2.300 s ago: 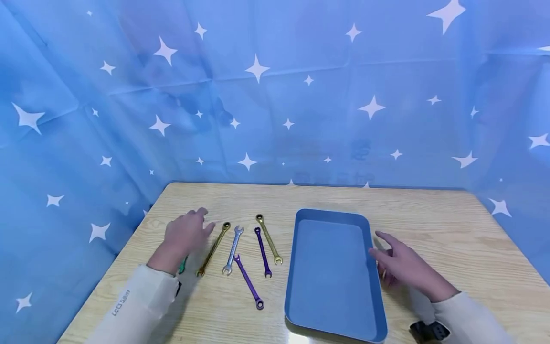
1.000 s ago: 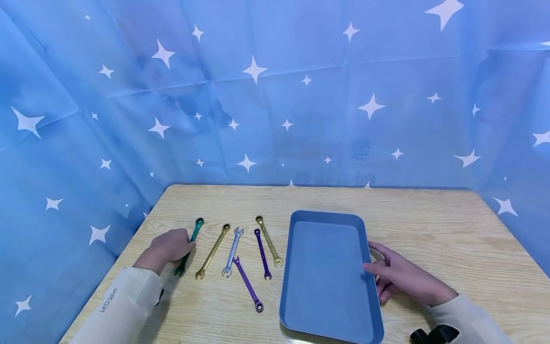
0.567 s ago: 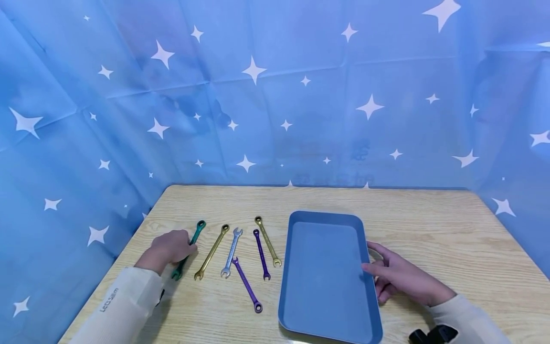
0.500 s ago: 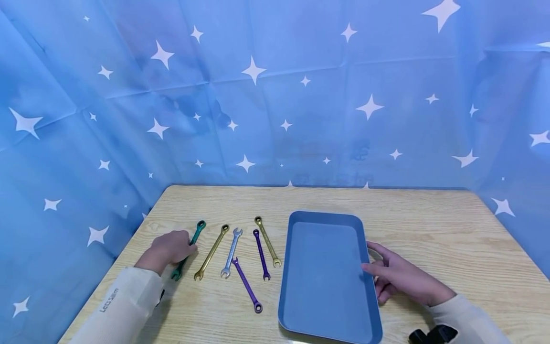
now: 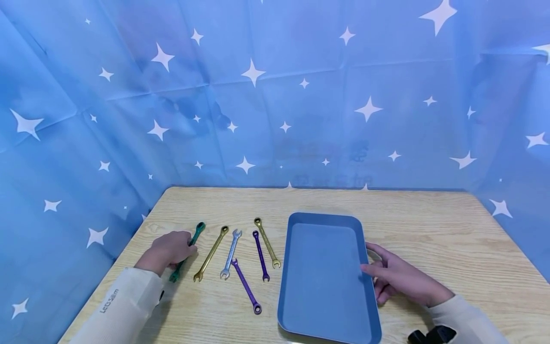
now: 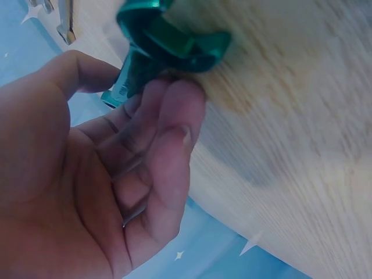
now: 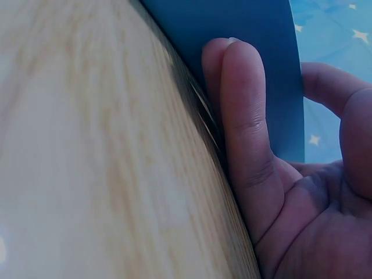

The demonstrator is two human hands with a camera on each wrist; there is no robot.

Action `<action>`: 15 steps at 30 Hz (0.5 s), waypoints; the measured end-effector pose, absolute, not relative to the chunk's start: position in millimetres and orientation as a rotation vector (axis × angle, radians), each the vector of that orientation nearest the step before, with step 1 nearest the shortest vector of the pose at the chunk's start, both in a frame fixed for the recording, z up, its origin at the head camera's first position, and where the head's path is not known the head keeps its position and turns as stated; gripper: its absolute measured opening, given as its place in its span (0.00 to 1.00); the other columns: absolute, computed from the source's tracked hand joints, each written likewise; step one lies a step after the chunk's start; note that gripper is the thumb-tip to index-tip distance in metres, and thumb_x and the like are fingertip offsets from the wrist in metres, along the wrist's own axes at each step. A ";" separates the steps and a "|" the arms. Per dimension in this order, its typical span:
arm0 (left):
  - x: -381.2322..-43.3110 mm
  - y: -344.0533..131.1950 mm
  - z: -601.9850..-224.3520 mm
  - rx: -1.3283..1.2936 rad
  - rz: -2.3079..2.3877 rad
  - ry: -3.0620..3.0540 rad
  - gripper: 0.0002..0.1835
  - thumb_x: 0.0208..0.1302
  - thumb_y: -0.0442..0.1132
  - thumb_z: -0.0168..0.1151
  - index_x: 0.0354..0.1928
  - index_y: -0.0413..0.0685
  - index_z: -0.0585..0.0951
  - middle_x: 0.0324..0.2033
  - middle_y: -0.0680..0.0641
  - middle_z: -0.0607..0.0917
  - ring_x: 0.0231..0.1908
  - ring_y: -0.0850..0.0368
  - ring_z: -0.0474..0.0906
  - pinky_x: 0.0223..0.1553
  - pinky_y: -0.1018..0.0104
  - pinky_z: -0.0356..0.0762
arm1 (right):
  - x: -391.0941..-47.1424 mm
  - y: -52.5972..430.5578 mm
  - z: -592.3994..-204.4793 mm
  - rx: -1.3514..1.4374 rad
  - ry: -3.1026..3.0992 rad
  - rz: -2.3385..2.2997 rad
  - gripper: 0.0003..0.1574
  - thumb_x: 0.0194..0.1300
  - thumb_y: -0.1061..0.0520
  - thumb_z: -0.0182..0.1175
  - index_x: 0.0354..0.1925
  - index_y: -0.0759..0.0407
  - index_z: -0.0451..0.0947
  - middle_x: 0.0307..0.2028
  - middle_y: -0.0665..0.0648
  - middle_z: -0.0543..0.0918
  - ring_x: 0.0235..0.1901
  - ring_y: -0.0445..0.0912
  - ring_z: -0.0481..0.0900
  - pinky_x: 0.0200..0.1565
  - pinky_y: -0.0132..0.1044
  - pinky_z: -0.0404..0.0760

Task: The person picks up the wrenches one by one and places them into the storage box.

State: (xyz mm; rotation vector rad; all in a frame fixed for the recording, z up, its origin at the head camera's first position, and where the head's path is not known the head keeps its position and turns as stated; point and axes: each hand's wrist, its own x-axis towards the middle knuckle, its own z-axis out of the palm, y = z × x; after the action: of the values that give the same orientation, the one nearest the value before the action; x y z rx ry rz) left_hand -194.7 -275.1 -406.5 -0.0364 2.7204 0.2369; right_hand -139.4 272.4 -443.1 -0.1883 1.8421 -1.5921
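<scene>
My left hand [image 5: 169, 249] pinches a green combination wrench [image 5: 198, 234] between thumb and fingers at the left of the table. Its ring end points away; in the left wrist view the open end of the green wrench [image 6: 200, 52] is near the camera, with curled fingers [image 6: 171, 151] below it. At the right, my right hand [image 5: 401, 279] holds the long side of a blue tray [image 5: 326, 282], thumb over the rim. The right wrist view has fingers [image 7: 244, 110] against the outer wall of the tray [image 7: 256, 23], close to the tabletop.
Between left hand and tray lie a gold wrench [image 5: 211, 253], a silver wrench [image 5: 231, 254], a purple wrench [image 5: 247, 287], a dark purple wrench [image 5: 261, 256] and another gold wrench [image 5: 268, 242]. A blue starry curtain [image 5: 275, 110] hangs behind the wooden table [image 5: 429, 224].
My left hand has come down onto the green wrench and taken hold of it. My right hand has closed on the tray's side, and the tray sits slightly further left. Lately both hands are nearly still.
</scene>
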 end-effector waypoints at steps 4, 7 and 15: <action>-193.5 -275.4 -407.1 -0.051 0.265 2.712 0.12 0.72 0.45 0.54 0.31 0.47 0.72 0.22 0.46 0.77 0.15 0.55 0.75 0.20 0.65 0.71 | -139.3 272.6 -443.3 -0.179 1.832 -1.592 0.55 0.79 0.48 0.49 0.78 0.56 0.19 0.48 0.64 0.82 0.27 0.46 0.85 0.33 0.45 0.87; -193.2 -275.9 -407.9 -0.054 0.270 2.711 0.12 0.71 0.44 0.54 0.31 0.46 0.72 0.21 0.45 0.77 0.15 0.54 0.76 0.20 0.64 0.71 | -139.3 272.5 -444.0 -0.174 1.829 -1.592 0.55 0.79 0.47 0.48 0.78 0.56 0.19 0.48 0.64 0.82 0.27 0.46 0.85 0.33 0.45 0.86; -192.7 -275.9 -405.0 -0.042 0.240 2.745 0.11 0.71 0.42 0.54 0.31 0.46 0.73 0.21 0.46 0.77 0.14 0.55 0.75 0.20 0.63 0.72 | -139.9 271.6 -443.8 -0.161 1.857 -1.578 0.55 0.79 0.47 0.49 0.78 0.57 0.20 0.47 0.64 0.83 0.26 0.46 0.85 0.33 0.45 0.86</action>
State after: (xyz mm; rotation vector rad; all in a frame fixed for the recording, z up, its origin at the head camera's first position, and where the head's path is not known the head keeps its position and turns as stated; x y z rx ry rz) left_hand -192.7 -275.9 -405.0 -0.0416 2.7451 0.2402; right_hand -139.9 271.6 -443.8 -0.1609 1.8568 -1.5776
